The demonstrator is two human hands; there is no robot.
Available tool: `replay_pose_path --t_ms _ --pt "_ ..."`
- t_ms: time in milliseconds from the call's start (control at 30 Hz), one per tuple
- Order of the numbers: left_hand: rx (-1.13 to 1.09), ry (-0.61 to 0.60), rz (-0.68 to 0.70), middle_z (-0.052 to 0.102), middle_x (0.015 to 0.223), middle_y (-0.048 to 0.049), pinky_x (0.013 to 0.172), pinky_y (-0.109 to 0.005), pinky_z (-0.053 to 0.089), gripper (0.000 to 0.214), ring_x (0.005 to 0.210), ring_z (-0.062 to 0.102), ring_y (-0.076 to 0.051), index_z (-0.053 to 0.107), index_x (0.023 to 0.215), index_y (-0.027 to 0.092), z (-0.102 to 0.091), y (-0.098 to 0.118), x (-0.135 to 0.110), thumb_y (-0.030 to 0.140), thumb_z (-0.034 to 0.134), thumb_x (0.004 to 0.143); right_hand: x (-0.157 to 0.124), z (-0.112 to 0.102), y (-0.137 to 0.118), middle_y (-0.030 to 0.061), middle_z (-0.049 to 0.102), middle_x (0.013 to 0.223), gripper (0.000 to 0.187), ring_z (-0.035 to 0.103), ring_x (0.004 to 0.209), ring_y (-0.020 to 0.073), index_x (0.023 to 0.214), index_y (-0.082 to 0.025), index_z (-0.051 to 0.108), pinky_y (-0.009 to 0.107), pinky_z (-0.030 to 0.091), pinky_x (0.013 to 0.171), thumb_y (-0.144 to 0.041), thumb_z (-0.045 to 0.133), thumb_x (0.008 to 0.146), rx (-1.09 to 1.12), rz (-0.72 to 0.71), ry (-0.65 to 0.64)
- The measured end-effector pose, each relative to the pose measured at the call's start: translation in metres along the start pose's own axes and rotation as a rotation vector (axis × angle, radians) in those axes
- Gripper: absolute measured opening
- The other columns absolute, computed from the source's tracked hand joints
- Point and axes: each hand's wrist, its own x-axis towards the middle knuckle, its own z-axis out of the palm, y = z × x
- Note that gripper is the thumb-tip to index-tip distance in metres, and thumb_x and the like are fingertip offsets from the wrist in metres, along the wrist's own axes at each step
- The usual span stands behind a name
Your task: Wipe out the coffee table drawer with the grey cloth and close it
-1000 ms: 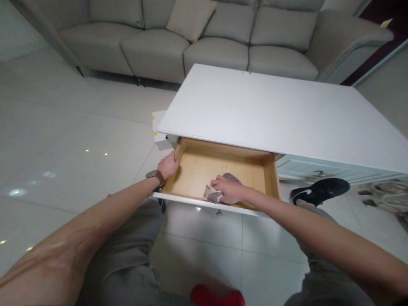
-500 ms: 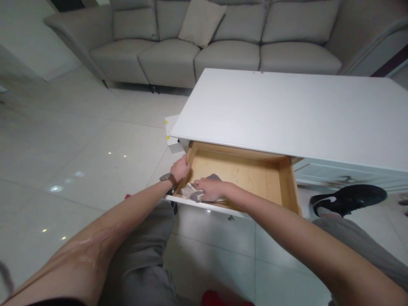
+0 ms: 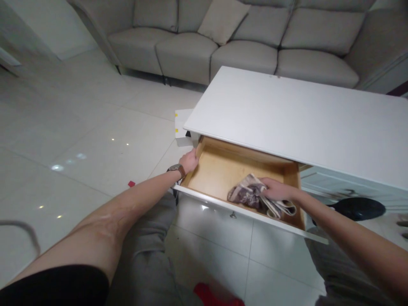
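A wooden drawer [image 3: 219, 163] with a white front stands pulled out from a white table [image 3: 287, 114]. My left hand [image 3: 189, 161], below a wristwatch [image 3: 177, 170], is closed around the drawer's left side wall. Inside the drawer, toward its right front corner, my right hand [image 3: 274, 189] grips a bunched grey-brown and cream cloth [image 3: 250, 193]. Folds of the cloth hang below and to both sides of my fingers, close to the drawer floor and front panel. A small knob [image 3: 233, 215] shows on the drawer front.
A grey sofa [image 3: 188, 57] stands behind the table. By the table's left end is a white box [image 3: 182, 121] with yellow marks. A black shoe [image 3: 358, 208] is at the right, and a small red piece [image 3: 131, 183] lies on the tiled floor.
My right hand has moved the cloth from the drawer's left front corner to its right side. My left hand keeps its hold on the left wall. The view has shifted slightly.
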Motion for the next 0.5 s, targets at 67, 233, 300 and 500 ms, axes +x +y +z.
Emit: replay_pose_path --t_ms 67,233,300,500 --pt "-0.011 0.0 -0.005 0.071 0.122 -0.0154 0.084 -0.04 0.051 0.034 0.108 0.069 -0.033 0.052 0.126 0.023 0.0 0.0 0.001 0.03 0.04 0.096 0.002 -0.011 0.007 0.0065 0.076 0.094 0.02 0.07 0.086 0.0275 0.095 -0.023 0.073 0.041 0.058 0.08 -0.027 0.055 0.087 0.188 0.185 0.098" --pt "-0.031 -0.007 -0.02 0.07 0.124 -0.0149 0.088 -0.04 0.051 0.034 0.11 0.068 -0.031 0.052 0.127 0.024 -0.002 0.0 0.0 0.033 0.042 0.097 0.039 -0.003 -0.038 0.0096 0.076 0.105 0.025 0.069 0.1 0.0301 0.106 -0.02 0.07 0.046 0.055 0.094 -0.031 0.055 0.089 0.447 0.191 0.27" --pt "-0.028 -0.018 -0.018 0.071 0.123 -0.0144 0.088 -0.039 0.051 0.034 0.11 0.068 -0.031 0.052 0.127 0.024 -0.003 0.0 0.0 0.033 0.043 0.096 0.067 0.013 -0.074 0.0075 0.076 0.106 0.024 0.068 0.099 0.0278 0.103 -0.019 0.071 0.043 0.053 0.095 -0.027 0.055 0.086 0.444 0.049 0.17" --pt "0.015 -0.018 -0.002 0.071 0.121 -0.0157 0.084 -0.04 0.051 0.033 0.107 0.07 -0.032 0.052 0.126 0.023 -0.003 0.0 0.001 0.029 0.04 0.095 0.153 0.056 -0.152 0.0031 0.076 0.101 0.018 0.066 0.093 0.0208 0.097 -0.021 0.071 0.029 0.05 0.086 -0.029 0.06 0.085 0.275 -0.196 -0.08"
